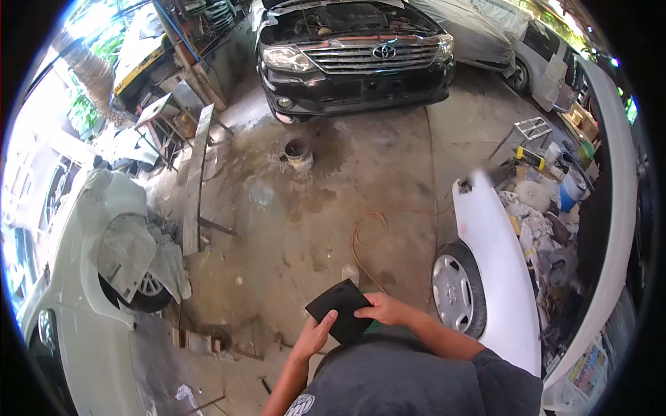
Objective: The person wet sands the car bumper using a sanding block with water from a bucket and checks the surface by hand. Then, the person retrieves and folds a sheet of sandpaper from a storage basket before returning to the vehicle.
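A flat black sheet is held in front of the dark shirt, tilted like a diamond. My left hand grips its lower left edge, with the thumb on top and the other fingers hidden beneath. On the right edge, my right hand pinches the same sheet between thumb and fingers. A bit of something green shows just below my right hand. To the right of my right forearm stands a white fender beside a wheel with a silver cover.
A black car with its hood up stands ahead. A bucket and an orange hose are on the concrete floor. A white car is at the left, near a long plank. Piled rags lie at the right.
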{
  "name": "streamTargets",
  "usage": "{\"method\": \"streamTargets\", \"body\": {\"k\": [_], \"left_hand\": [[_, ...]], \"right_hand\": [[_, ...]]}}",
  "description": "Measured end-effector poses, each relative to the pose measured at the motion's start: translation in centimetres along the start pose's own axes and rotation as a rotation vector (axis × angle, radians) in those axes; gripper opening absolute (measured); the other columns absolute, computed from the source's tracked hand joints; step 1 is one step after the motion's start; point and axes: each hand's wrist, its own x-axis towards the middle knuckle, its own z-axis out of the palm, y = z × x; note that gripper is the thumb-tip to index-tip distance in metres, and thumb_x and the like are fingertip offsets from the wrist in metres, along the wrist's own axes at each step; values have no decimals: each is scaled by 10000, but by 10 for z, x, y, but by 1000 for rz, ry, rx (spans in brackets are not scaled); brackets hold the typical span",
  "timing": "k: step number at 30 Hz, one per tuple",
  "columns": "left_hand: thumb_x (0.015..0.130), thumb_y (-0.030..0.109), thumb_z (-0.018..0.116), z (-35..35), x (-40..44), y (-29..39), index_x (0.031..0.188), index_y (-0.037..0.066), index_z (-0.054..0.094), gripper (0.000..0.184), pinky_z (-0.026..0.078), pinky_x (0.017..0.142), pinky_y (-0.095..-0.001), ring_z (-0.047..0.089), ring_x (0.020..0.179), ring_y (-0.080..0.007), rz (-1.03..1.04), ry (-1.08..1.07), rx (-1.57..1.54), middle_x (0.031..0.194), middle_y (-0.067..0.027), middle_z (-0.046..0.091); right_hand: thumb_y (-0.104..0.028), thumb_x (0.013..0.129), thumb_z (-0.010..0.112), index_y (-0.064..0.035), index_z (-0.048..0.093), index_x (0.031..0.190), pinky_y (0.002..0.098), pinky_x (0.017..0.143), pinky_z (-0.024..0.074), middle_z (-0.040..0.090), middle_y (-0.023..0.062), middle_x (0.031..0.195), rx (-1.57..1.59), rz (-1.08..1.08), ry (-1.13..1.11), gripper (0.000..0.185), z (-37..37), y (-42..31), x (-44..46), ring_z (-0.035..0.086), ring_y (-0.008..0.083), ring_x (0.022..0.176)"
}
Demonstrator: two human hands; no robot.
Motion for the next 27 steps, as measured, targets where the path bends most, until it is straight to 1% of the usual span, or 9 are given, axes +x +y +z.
{"method": "streamTargets", "body": {"k": [5, 8, 9, 13, 16, 19, 22, 24, 27], "left_hand": [[1040, 328, 550, -70, 122, 40, 1281, -57, 586, 456, 432, 988, -308, 535, 1146, -144, -99, 107, -32, 1217, -60, 630], [1029, 361, 557, -108, 168, 87, 1306, -58, 542, 503, 435, 968, -302, 539, 1116, -127, -181, 381, -19, 1211, -71, 620], [1013, 377, 579, -122, 187, 88, 1290, -58, 537, 518, 458, 957, -314, 573, 1115, -152, -108, 462, -175, 1200, -88, 630], [997, 356, 609, -184, 247, 95, 1298, -35, 541, 498, 506, 916, -337, 632, 1099, -225, -141, 698, -415, 1219, -122, 641], [1020, 370, 578, -219, 297, 99, 1327, -101, 515, 566, 435, 1011, -323, 558, 1192, -208, -75, 711, -454, 1305, -136, 596], [1009, 278, 608, -266, 358, 99, 1326, -31, 532, 449, 485, 959, -329, 614, 1125, -216, -27, 711, -166, 1238, -114, 630], [1008, 209, 606, -326, 431, 121, 1320, -7, 543, 384, 494, 950, -328, 621, 1112, -211, -95, 743, -98, 1221, -97, 635], [998, 206, 617, -377, 486, 116, 1305, 2, 557, 374, 498, 941, -325, 621, 1112, -204, -69, 692, -355, 1221, -91, 636], [986, 211, 631, -434, 571, 119, 1294, 10, 567, 373, 511, 918, -329, 629, 1095, -191, -68, 615, -482, 1205, -82, 644]], "right_hand": [[-211, 984, 638, 10, 605, 1240, 303, 914, 474, 688, 11, 1111, -246, -95, 10, 340, -71, -81, 146, 589, 96, 1017], [-203, 979, 637, 13, 611, 1229, 305, 906, 475, 692, 19, 1099, -234, 24, -175, 332, -93, -132, 241, 587, 104, 1004], [-194, 973, 636, 21, 611, 1225, 307, 888, 481, 700, 23, 1064, -295, -2, -209, 333, -99, -139, 274, 591, 114, 970], [-209, 969, 636, 11, 611, 1229, 311, 858, 490, 713, 27, 1026, -381, -89, -351, 341, -104, -180, 376, 609, 133, 916], [-216, 973, 634, 4, 617, 1228, 312, 818, 508, 713, 49, 1030, -494, -122, -338, 337, -120, -197, 441, 608, 130, 896], [-230, 982, 625, -2, 625, 1193, 303, 766, 525, 707, 67, 1018, -520, 84, -288, 310, -152, -196, 514, 623, 118, 873], [-238, 985, 625, -10, 627, 1149, 285, 732, 531, 699, 66, 1003, -294, 110, -170, 281, -199, -191, 578, 648, 112, 852], [-233, 960, 639, -10, 630, 1117, 339, 684, 536, 698, 94, 914, -252, 144, -4, 273, -240, -178, 618, 697, 162, 781], [-214, 973, 623, -7, 621, 1129, 329, 702, 536, 698, 81, 932, -641, 138, 221, 259, -294, -186, 654, 692, 168, 790]]}}
